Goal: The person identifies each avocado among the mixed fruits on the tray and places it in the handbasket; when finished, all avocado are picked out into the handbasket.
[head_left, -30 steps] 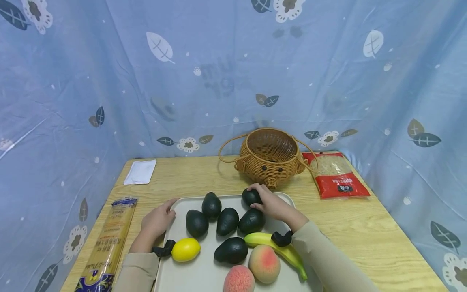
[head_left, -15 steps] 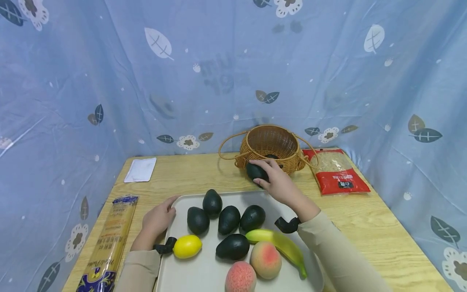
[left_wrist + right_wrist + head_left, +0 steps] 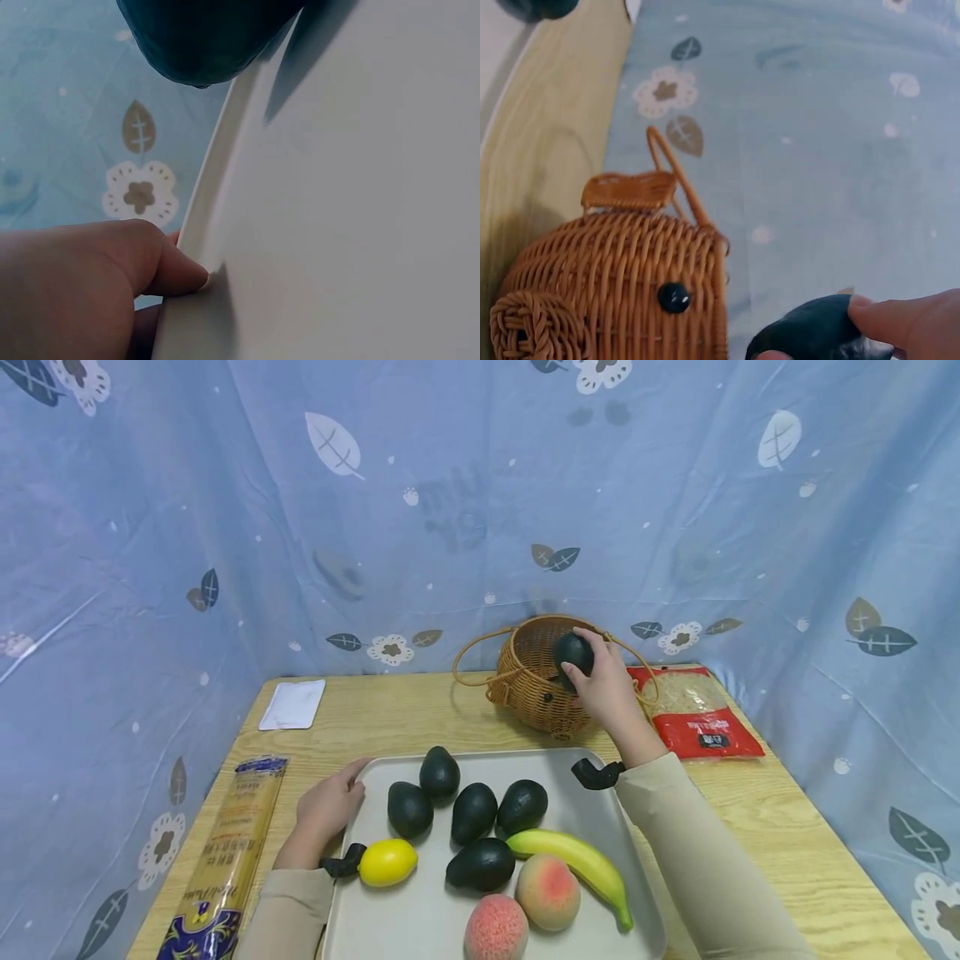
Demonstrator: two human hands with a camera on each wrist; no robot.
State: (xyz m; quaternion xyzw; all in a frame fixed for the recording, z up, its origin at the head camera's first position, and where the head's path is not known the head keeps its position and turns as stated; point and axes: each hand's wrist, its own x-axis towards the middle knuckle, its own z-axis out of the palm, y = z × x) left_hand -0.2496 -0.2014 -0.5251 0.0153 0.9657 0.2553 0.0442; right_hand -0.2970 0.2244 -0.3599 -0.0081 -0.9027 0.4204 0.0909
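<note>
My right hand (image 3: 609,687) grips a dark green avocado (image 3: 574,658) over the opening of a wicker basket (image 3: 534,700) with an animal face. In the right wrist view the held avocado (image 3: 810,330) is level with the basket's rim, pinched between thumb and fingers. My left hand (image 3: 327,806) pinches the left edge of a pale tray (image 3: 600,810), the thumb on the inner side of the rim in the left wrist view. Several more avocados (image 3: 474,814) lie on the tray, with a lemon (image 3: 387,862), a banana (image 3: 577,860) and two peaches (image 3: 547,892).
To the tray's left lies a long pack of pasta (image 3: 228,852). A white packet (image 3: 292,704) is at the back left of the wooden table (image 3: 390,714). Behind my right forearm is a red bag of dry food (image 3: 697,714). A blue patterned curtain (image 3: 420,527) encloses the table.
My right hand has lifted the avocado from the tray's back edge and carried it up and forward to the basket's opening. My left hand has stayed on the tray's edge.
</note>
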